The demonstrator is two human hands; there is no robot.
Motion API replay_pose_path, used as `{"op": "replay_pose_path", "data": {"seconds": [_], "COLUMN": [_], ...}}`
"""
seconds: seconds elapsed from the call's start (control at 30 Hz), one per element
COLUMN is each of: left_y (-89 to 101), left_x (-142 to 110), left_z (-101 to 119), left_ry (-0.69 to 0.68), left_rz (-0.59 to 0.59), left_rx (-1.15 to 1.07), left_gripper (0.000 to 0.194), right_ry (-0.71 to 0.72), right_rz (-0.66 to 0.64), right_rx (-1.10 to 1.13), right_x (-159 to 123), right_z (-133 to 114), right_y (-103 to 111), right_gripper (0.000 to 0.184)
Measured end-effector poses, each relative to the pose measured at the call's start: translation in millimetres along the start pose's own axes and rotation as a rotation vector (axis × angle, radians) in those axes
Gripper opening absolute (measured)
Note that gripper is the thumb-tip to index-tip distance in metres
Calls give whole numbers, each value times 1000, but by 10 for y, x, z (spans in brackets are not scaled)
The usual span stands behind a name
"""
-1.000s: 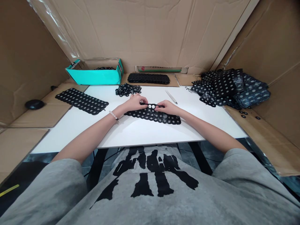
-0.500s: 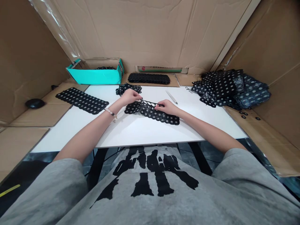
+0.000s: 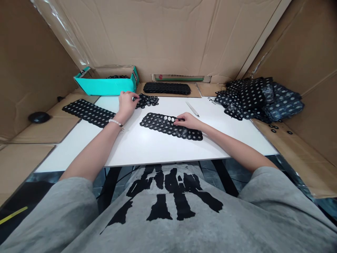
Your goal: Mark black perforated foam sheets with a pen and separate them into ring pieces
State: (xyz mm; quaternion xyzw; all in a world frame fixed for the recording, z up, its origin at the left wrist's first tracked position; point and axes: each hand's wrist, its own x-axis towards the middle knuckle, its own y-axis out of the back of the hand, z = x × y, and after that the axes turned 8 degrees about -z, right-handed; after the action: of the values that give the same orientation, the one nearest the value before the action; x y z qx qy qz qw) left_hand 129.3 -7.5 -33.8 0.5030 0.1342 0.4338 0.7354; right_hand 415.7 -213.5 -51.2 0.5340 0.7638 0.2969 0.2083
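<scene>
A black sheet of joined rings (image 3: 160,125) lies on the white tabletop in front of me; most of its holes look grey, but a few along the far edge show plain white. My right hand (image 3: 190,121) pinches that far edge between thumb and fingers. Off to the left, my left hand (image 3: 126,103) is at a small heap of loose black rings (image 3: 149,100). Its thumb and fingertips are closed on a small dark piece that looks like a ring.
Another ring sheet (image 3: 89,111) lies at left, near a turquoise box (image 3: 107,86) with black pieces inside. Behind stands a stack of black strips (image 3: 167,88). A white pen-like tool (image 3: 192,109) rests at right, before a pile of sheets (image 3: 255,98). Cardboard walls (image 3: 168,35) enclose the table.
My left hand has moved away from the sheet, leftward and back to the loose rings. The sheet's left part now lies flatter. My right hand stays at its edge.
</scene>
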Motion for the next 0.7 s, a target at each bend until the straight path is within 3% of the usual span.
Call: {"op": "replay_pose_path", "data": {"seconds": [0.1, 0.23, 0.3, 0.6, 0.7], "left_y": [-34, -171, -249, -355, -337], "left_x": [-13, -86, -128, -137, -118], "left_z": [244, 568, 668, 711, 698], "left_ry": [-86, -293, -327, -322, -308], "left_rz": [-11, -419, -517, -479, -392], "left_rx": [30, -104, -157, -203, -232], "left_gripper": [28, 42, 50, 38, 37], "right_ry": [12, 23, 25, 17, 13], "right_rz": [-4, -29, -34, -28, -27], "right_rx": [7, 23, 31, 25, 14], "right_x": [-5, -24, -33, -32, -29], "right_z": [-12, -38, -44, -36, -37], "right_y": [7, 47, 73, 87, 70], "right_gripper": [43, 44, 45, 44, 45]}}
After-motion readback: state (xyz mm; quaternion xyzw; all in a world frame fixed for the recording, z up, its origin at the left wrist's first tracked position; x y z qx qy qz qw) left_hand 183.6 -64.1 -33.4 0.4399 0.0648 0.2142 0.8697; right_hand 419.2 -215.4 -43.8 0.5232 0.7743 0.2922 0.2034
